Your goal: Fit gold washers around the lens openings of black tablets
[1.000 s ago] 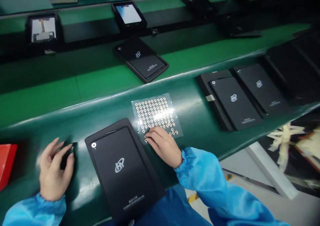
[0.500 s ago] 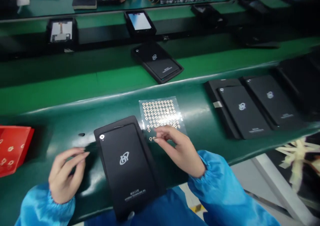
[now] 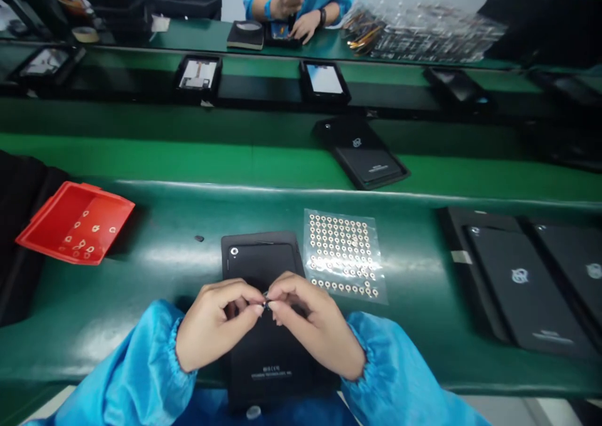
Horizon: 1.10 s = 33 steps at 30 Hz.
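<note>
My left hand [image 3: 219,319] and my right hand [image 3: 310,322] meet fingertip to fingertip. Thumb and forefinger of each pinch a tiny piece [image 3: 266,303], mostly covered; it looks like one of the ring stickers. Under them lies a black tablet [image 3: 277,341], back side up, with a round camera opening at its upper left, set in a black holder [image 3: 256,239]. Right of it is a clear sheet [image 3: 380,244] with rows of small ring stickers [image 3: 338,234]. A small dark oval piece [image 3: 199,238] rests left of the holder.
A red tray [image 3: 56,203] with several loose rings stands at the left. More black tablets [image 3: 520,275] in holders lie at the right. Beyond the table edge, a tablet in a holder [image 3: 364,153] sits on the green belt [image 3: 211,156]. Across it, a co-worker's hands [image 3: 296,12] work.
My right hand has left the sticker sheet and moved over the tablet. My left hand has come in to meet it, now pinching too. The view has swung left and up.
</note>
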Motion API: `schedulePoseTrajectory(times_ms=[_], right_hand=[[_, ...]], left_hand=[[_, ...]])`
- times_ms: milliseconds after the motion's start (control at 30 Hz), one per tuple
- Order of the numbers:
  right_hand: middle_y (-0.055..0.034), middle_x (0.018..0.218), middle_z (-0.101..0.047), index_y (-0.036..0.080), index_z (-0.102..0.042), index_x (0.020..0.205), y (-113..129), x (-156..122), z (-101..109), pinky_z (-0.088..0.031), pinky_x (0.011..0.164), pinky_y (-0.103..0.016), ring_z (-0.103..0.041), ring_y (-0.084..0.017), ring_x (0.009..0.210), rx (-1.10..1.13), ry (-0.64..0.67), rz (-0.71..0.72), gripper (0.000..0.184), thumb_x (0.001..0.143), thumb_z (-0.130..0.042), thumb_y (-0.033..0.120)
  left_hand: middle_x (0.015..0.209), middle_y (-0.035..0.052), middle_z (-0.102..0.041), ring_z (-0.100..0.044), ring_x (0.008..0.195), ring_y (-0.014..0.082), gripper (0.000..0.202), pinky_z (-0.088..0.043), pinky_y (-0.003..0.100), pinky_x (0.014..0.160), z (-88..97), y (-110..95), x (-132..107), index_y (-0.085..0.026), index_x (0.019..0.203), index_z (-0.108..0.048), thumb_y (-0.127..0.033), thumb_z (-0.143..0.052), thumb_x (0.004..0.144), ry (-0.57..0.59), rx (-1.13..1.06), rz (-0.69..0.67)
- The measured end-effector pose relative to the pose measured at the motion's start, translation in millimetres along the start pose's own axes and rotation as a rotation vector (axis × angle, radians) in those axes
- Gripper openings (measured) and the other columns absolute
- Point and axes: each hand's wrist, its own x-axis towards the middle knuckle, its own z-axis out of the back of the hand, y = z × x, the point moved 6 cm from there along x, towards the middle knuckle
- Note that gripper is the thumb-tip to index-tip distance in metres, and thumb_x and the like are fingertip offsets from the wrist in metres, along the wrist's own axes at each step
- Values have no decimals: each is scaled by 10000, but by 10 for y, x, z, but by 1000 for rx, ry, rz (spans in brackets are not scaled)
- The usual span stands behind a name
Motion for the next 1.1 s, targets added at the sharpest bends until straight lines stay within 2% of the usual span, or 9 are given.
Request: schedulePoseTrajectory(times_ms=[267, 433, 500, 633, 700, 767, 833, 967, 1100], right_hand=[[-19, 824, -585, 190, -576, 918, 158, 101, -189, -460, 633, -239, -574, -126, 718, -295, 183, 171, 122, 945, -491, 106], [-32, 829, -607, 200, -567, 951, 412, 112, -488, -469, 600, -264, -578, -155, 709, -485, 469, 353, 173, 988, -411, 134], [-37, 845, -609, 202, -559, 931, 469, 166, -542, -476, 609, -282, -568, -165, 703, -548, 499, 449, 176, 989, -402, 149], [-44, 916, -566, 213, -526, 886, 261, 543, -336, -490, 731, -289, -577, -172, 828, -442, 271, 319, 104, 963, -479, 161], [-41, 906, -542, 213, -514, 851, 29, 729, -190, -480, 738, -291, -566, -170, 836, -401, 176, 188, 120, 952, -493, 152], [-40, 898, -535, 209, -509, 836, -167, 845, -110, -473, 752, -301, -550, -167, 827, -396, 149, 115, 135, 948, -481, 139], [-43, 908, -532, 207, -507, 839, -284, 900, -104, -469, 787, -314, -545, -168, 852, -402, 155, 83, 139, 946, -464, 130], [-52, 967, -520, 206, -491, 868, -326, 895, -209, -464, 834, -338, -543, -168, 894, -452, 200, 42, 142, 943, -431, 102], [-65, 1009, -524, 205, -481, 885, -289, 861, -287, -479, 841, -348, -546, -179, 916, -551, 241, 40, 137, 951, -413, 106]], left_hand=[[621, -3, -618, -558, 563, 90, 127, -428, 192, 542, 57, 126, -68, -166, 713, -638, -164, -559, 813, 24, -121, 91], [553, -8, -601, -563, 474, 95, 113, -466, 198, 491, 53, 258, -213, -152, 703, -604, -246, -591, 765, 260, -570, 320], [580, 8, -626, -580, 489, 107, 172, -478, 206, 479, 432, 324, -279, -156, 737, -631, -295, -559, 810, 191, -391, 276], [737, 48, -667, -627, 734, 191, 231, -511, 384, 782, 1809, 298, -524, -170, 731, -661, -372, -614, 832, -592, 708, 65], [706, 34, -628, -616, 779, 221, 299, -452, 462, 873, 2072, 303, -525, -168, 619, -612, -405, -695, 781, -740, 1026, 6], [780, 37, -642, -618, 814, 222, 209, -459, 426, 843, 1908, 330, -347, -171, 673, -627, -330, -687, 796, -627, 1115, -158], [933, 57, -679, -630, 903, 220, 76, -480, 380, 831, 1446, 330, -136, -175, 877, -668, -200, -607, 839, -378, 1024, -359], [1224, 100, -650, -574, 1170, 221, 351, -450, 393, 990, 568, 307, 105, -178, 1142, -634, -60, -438, 876, -58, 915, -574], [1306, 82, -611, -546, 1233, 222, 401, -390, 432, 1073, 352, 397, 171, -210, 1179, -624, -45, -417, 877, -11, 941, -588]])
